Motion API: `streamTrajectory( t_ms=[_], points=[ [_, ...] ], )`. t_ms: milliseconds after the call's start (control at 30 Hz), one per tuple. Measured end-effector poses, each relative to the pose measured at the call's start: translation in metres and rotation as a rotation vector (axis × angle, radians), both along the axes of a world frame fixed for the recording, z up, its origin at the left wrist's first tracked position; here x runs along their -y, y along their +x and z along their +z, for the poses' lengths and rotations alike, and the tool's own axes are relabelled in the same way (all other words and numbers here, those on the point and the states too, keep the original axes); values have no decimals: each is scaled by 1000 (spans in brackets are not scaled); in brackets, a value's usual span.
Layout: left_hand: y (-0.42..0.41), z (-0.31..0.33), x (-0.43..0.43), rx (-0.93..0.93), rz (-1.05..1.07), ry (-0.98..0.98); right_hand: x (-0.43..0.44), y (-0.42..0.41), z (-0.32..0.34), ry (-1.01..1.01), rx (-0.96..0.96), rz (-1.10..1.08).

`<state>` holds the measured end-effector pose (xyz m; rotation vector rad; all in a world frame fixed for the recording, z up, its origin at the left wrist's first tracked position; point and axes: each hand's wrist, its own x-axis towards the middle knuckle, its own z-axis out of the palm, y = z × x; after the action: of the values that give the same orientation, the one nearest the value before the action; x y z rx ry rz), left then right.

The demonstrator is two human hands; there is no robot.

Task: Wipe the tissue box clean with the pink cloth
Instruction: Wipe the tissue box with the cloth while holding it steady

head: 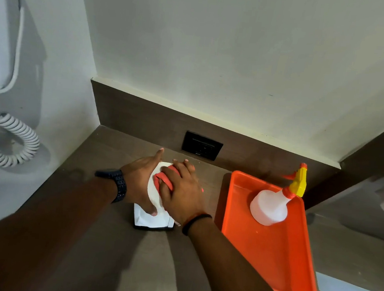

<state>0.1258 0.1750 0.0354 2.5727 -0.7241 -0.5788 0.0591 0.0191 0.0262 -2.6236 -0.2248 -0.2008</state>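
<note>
At frame centre, the light tissue box (153,219) is steadied by the open left hand (144,180); the soft pink cloth (163,181) is gripped by the right hand (182,191).

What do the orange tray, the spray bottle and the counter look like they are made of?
Tray: likely moulded plastic, with a smooth, slightly glossy orange surface and a rounded raised rim.
Spray bottle: translucent white plastic, cloudy rather than clear, with an opaque yellow and orange trigger head.
Counter: dark brown with a faint grain and matte finish; probably wood-look laminate, though real wood cannot be ruled out.
</note>
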Motion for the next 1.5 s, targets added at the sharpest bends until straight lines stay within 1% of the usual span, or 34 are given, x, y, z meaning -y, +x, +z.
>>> streamTrajectory(
  t_ms=[167, 267, 333, 433, 533, 600, 667, 767, 833, 933, 1100, 1200, 1300, 1400, 1433, 1500],
  points=[
    [-1, -1, -1, 30, -4, -1, -6, -11, -6, 19, 159, 74],
    [-2, -1, 0, 44, -19, 14, 7, -26, -14, 11, 155, 162],
    [-2, 0, 2, 32, -17, 26, 16, -27, -16, -1, 153, 178],
    [-2, 1, 5, 21, -4, 31, 17, -15, -12, 76, 123, 87],
    [-1, 1, 5, 25, -2, 24, 6, 3, -4, 155, 48, -12],
    [0, 1, 4, 12, -7, 17, -2, 8, -2, 139, 60, -13],
    [-1, 1, 2, 9, -8, 9, -7, 6, -3, 110, 130, 12],
    [-2, 0, 2, 18, -8, -16, -2, -8, -10, 65, 188, 95],
    [-2, 0, 2, 13, -10, -15, 8, -14, -15, 43, 149, 115],
    [-2, 0, 2, 14, 0, -1, 13, -12, -17, 65, 83, 45],
    [-2, 1, 1, 11, 17, -15, -3, 4, -5, 191, 41, -48],
    [-1, 1, -1, 22, 20, -13, -8, 7, 0, 162, 107, -29],
    [-2, 0, -1, 34, 1, -11, -7, -3, -3, 79, 161, 30],
    [-3, 1, 1, 31, -2, -11, 5, -8, -8, -23, 139, 117],
    [-3, 1, 1, 27, 4, -10, 9, -5, -7, -33, 122, 115],
    [-3, 1, 1, 19, 18, -10, 8, 5, -1, 8, 104, 45]
  ],
)
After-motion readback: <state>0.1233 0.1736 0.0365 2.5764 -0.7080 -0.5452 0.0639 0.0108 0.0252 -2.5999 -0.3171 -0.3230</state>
